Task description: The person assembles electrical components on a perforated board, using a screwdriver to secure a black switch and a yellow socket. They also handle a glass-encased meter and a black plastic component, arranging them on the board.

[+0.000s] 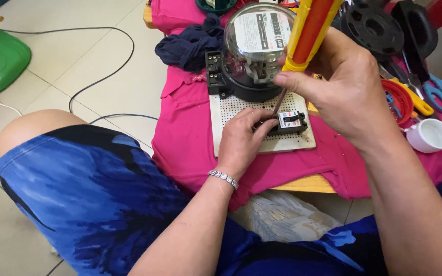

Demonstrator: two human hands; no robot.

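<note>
Behind breaker, glass-domed meter

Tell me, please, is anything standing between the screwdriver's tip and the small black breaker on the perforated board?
Nothing visible does. The right hand angles the screwdriver down to the breaker, and its shaft runs clear in front of the glass-domed meter. The left hand grips the breaker's left end, beside the tip.

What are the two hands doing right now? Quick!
Left hand: closed on the small black breaker, steadying it on the white board.
Right hand: closed around the yellow and red screwdriver, tip down at the breaker.
</note>
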